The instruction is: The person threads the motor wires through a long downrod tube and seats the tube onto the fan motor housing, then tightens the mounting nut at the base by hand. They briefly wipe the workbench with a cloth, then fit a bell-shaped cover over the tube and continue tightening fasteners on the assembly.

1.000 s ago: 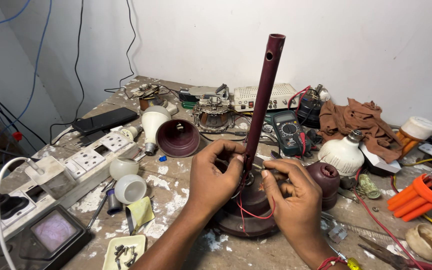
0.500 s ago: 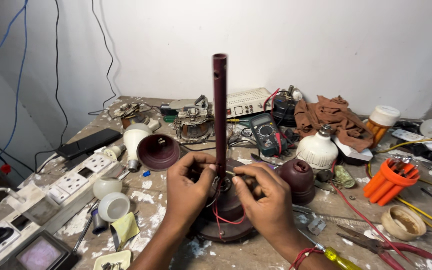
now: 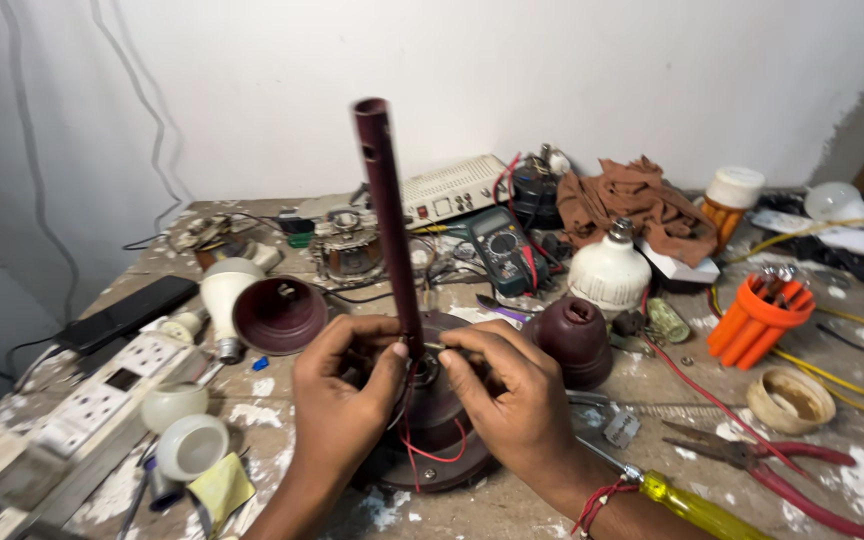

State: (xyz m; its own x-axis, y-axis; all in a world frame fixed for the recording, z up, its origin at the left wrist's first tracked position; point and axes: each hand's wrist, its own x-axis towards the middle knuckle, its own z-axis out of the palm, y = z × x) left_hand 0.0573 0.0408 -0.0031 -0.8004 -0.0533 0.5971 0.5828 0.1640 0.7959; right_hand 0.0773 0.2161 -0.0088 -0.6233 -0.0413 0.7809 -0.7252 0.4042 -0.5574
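At bench centre, around the foot of the maroon rod (image 3: 389, 215): left hand (image 3: 344, 400) and right hand (image 3: 507, 395), one on each side, fingertips pinched in close where rod meets the round maroon motor body (image 3: 442, 440). Both grips narrow; left thumb and forefinger against the rod base, right forefinger and thumb nipping a small part just right of the rod, too small to identify. Rod upright, tilted slightly left at the top, rising well above both hands. Red wire (image 3: 432, 455) looped over the motor body just below the rod foot, between the wrists.

Left of the rod: maroon cup-shaped cover (image 3: 277, 315), mouth facing the camera, and beyond it a white socket strip (image 3: 102, 395). Right of the rod: second maroon cover (image 3: 574, 340), touching the right knuckles or just beside them, cannot tell which. Behind the rod: multimeter (image 3: 500, 250). Right of the rod, nearer the bench front: yellow-handled screwdriver (image 3: 687, 500) by the right wrist, red-handled pliers (image 3: 772, 465) further out.
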